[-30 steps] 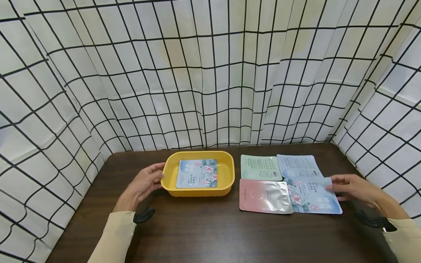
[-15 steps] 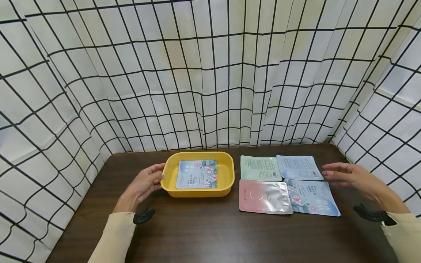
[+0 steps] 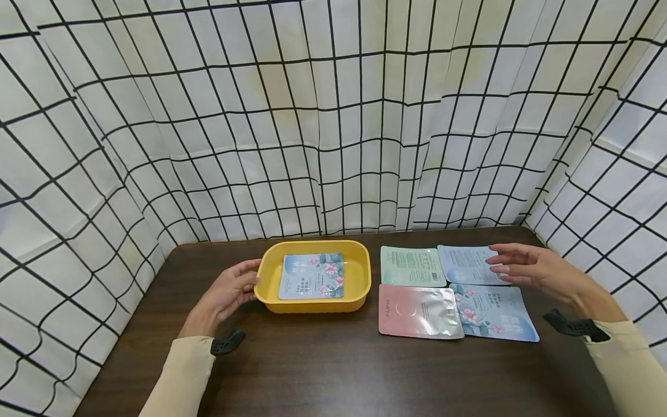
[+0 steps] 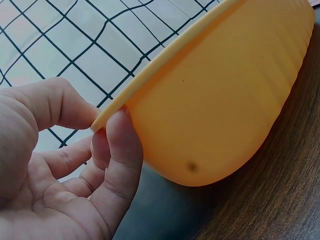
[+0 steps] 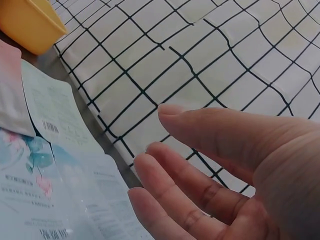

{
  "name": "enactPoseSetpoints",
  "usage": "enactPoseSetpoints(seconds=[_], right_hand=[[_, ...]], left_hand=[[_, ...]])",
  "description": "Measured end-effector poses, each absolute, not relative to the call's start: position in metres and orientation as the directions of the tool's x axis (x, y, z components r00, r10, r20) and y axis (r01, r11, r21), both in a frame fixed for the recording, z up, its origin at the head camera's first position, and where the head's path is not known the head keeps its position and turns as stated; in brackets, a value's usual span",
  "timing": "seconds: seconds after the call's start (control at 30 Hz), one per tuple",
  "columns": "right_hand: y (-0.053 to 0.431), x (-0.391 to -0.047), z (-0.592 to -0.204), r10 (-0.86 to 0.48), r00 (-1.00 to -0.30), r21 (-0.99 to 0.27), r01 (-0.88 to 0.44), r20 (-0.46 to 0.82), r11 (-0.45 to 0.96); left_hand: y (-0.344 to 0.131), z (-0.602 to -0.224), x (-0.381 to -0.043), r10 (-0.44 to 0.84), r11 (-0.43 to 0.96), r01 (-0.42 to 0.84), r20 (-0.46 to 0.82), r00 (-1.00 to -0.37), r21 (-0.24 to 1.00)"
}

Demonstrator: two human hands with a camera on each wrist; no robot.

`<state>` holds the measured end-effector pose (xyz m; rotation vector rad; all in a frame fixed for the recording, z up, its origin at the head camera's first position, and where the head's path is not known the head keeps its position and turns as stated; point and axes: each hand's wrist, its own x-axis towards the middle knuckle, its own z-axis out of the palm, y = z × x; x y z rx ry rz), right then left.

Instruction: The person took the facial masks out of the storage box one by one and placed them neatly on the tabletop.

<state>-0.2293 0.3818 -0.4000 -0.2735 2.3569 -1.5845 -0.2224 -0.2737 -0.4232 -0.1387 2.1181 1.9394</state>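
Note:
My left hand pinches the rim of a yellow plastic tub at its left end; the left wrist view shows the rim between thumb and fingers. Inside the tub lies a blue floral sachet. My right hand hovers by the right edge of a pale blue sachet, fingers spread and holding nothing. To that sachet's left is a green sachet. In front lie a pink and silver sachet and another blue floral sachet.
Everything rests on a dark brown wooden table. White curtain with a black grid pattern encloses the back and both sides, close to the table's far edge. A black band sits on the right wrist.
My right hand has let go of the front blue floral sachet, which now lies flat, and has moved back and left towards the rear pale blue one. The left hand stays on the tub.

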Motion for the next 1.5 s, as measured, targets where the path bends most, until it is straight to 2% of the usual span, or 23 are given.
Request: enactPoseSetpoints(seconds=[0.2,0.57,0.9,1.2,1.5], right_hand=[[0.371,-0.233,-0.394,-0.383,-0.921,-0.929,-0.072,-0.078,0.363],[0.354,-0.239,-0.392,-0.407,-0.913,-0.938,-0.114,-0.032,0.329],[0.326,-0.246,-0.384,-0.375,-0.926,-0.882,-0.136,-0.048,0.451],[0.303,-0.257,-0.379,-0.469,-0.883,-0.954,-0.15,0.011,0.261],[0.278,-0.265,-0.378,-0.494,-0.869,-0.949,-0.15,-0.006,0.276]], left_hand=[[-0.273,-0.422,-0.222,0.11,0.103,-0.247,-0.258,-0.96,0.963],[-0.272,-0.422,-0.222,0.108,0.101,-0.256,-0.266,-0.958,0.961],[-0.273,-0.423,-0.221,0.11,0.102,-0.251,-0.262,-0.959,0.963],[-0.273,-0.421,-0.221,0.116,0.109,-0.246,-0.258,-0.959,0.963],[-0.273,-0.42,-0.221,0.116,0.106,-0.247,-0.259,-0.959,0.963]])
